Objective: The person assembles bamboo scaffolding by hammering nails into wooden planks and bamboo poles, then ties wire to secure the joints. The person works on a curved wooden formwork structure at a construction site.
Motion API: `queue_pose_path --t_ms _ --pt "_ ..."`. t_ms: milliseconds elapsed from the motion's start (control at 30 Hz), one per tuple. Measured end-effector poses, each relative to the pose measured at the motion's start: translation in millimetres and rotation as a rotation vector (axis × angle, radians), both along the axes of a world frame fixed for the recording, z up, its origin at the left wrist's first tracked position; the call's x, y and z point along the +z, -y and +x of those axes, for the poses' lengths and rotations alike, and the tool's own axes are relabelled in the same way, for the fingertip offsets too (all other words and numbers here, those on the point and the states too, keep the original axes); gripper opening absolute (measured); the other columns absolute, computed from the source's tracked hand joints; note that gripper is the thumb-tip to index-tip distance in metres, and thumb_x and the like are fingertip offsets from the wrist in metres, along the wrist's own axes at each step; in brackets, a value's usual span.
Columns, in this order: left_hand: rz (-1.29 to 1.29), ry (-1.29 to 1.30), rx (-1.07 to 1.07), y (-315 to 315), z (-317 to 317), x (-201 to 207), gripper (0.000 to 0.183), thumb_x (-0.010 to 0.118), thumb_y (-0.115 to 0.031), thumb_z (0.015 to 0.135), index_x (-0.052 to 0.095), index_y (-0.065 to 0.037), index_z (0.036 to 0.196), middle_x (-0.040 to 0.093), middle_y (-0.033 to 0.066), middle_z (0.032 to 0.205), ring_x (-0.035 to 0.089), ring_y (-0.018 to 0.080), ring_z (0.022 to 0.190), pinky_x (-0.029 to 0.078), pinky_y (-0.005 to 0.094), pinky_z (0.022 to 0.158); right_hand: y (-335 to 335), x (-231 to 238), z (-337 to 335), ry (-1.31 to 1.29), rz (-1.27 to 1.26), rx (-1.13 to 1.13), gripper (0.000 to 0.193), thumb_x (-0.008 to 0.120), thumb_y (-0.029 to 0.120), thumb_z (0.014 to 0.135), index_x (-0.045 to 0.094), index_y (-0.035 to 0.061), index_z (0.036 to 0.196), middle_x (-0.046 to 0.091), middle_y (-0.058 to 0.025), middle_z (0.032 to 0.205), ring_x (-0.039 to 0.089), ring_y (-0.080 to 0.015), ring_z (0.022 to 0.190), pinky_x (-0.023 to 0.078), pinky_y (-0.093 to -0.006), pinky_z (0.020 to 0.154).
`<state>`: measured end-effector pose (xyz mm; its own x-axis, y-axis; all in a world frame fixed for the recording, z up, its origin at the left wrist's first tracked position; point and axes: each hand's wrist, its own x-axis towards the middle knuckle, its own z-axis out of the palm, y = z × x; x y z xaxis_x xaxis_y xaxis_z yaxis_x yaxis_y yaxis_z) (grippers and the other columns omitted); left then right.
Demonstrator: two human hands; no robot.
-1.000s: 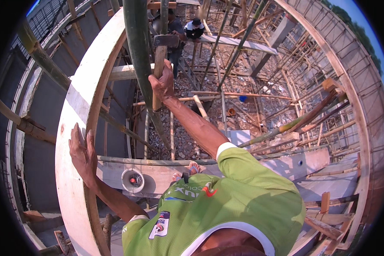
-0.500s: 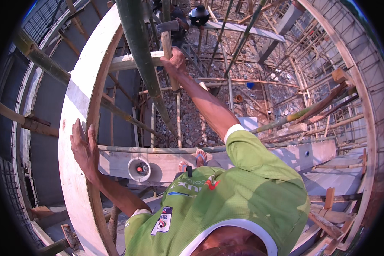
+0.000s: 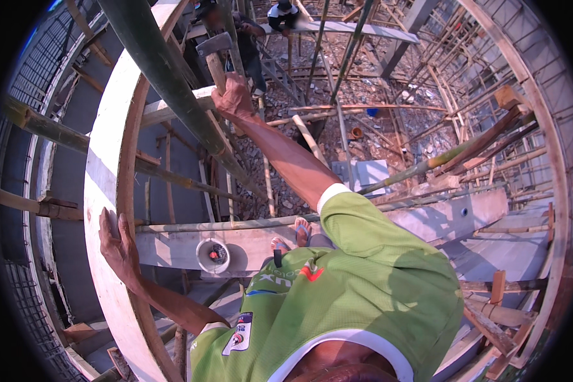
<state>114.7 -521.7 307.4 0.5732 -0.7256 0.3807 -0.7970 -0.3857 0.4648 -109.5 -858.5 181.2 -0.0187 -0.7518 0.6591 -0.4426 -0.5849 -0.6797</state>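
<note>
While the left hand (image 3: pixel 119 250) touches a board (image 3: pixel 103 184), rubble (image 3: pixel 289 202) lies below.

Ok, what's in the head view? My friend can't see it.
Someone in a green shirt holds a hammer in the right hand; the left hand rests on a long pale board. Bamboo poles cross the view, and a white bucket stands near their feet.

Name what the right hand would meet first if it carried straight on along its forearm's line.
The right hand, holding the hammer, would probably meet the thick green bamboo pole up and to the left; depth is unclear, so it could pass in front or behind.
</note>
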Motion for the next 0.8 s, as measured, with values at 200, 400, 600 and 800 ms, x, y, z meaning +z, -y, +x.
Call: queue_pose_path --t_ms 200,400,600,800 --pt "0.022 0.037 0.026 -1 5 -3 0.054 0.062 -0.036 0.096 0.055 -0.001 0.136 0.057 0.0205 0.137 0.059 0.0332 0.122 0.047 0.041 0.101 1 -9 1 0.042 -0.098 -0.001 0.027 0.065 0.018 0.081 0.052 -0.0005 0.095 0.053 -0.0212 0.095 0.053 -0.0405 0.094 0.046 -0.0498 0.084" --pt "-0.082 -0.101 -0.008 -3 11 -9 0.059 0.061 -0.038 0.096 0.048 -0.003 0.143 0.048 0.0183 0.146 0.048 0.0314 0.133 0.041 0.0398 0.108 0 -14 2 0.023 -0.146 -0.002 0.031 0.07 0.018 0.078 0.051 0.0011 0.096 0.051 -0.0185 0.095 0.053 -0.0369 0.094 0.047 -0.0477 0.085" --pt "-0.075 -0.129 0.027 -7 25 -9 0.056 0.063 -0.033 0.096 0.049 -0.006 0.143 0.046 0.0154 0.148 0.045 0.0249 0.136 0.042 0.0327 0.106 1 -16 4 0.073 -0.192 0.015 0.027 0.068 0.017 0.079 0.052 0.0025 0.095 0.05 -0.0173 0.092 0.052 -0.0361 0.09 0.045 -0.047 0.082" --pt "-0.068 -0.12 0.085 -10 15 -6 0.054 0.062 -0.033 0.097 0.05 -0.006 0.142 0.048 0.0147 0.147 0.048 0.024 0.133 0.044 0.0328 0.105 2 -17 1 -0.01 -0.319 -0.016 0.037 0.074 0.021 0.069 0.055 0.0014 0.094 0.052 -0.0164 0.09 0.052 -0.0328 0.088 0.045 -0.0433 0.081"
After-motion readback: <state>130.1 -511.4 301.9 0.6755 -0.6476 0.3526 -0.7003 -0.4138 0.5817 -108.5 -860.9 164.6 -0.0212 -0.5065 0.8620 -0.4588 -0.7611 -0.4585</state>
